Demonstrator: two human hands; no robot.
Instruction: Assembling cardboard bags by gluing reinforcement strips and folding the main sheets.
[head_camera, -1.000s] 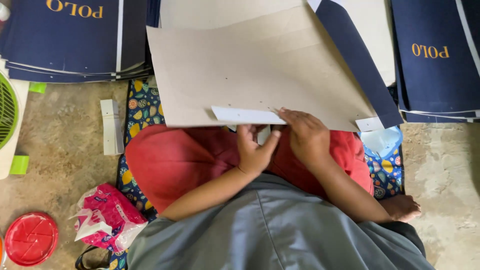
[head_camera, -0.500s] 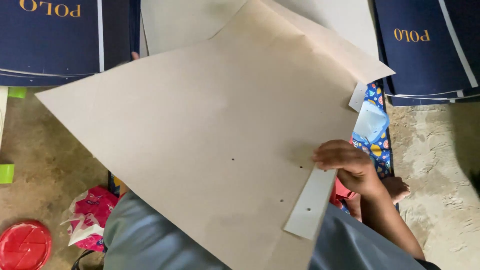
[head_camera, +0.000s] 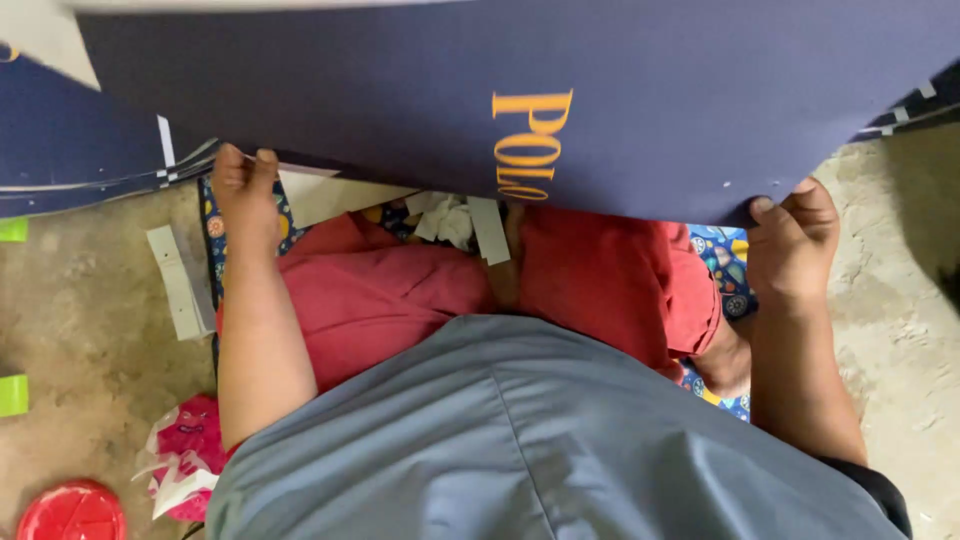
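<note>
Navy card sheet (head_camera: 400, 110) held at both lower corners
Left hand (head_camera: 245, 195) and right hand (head_camera: 792, 240) each grip closed on its edge, red-clothed lap (head_camera: 400, 290) below

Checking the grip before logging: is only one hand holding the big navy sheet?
No, the left hand and right hand each grip an edge of the navy sheet.

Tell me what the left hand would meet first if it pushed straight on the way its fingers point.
The left hand already has its grip on the edge of the large navy card sheet, so that sheet comes first. Beyond it, probably the stacked navy sheets, though depth is unclear.
</note>
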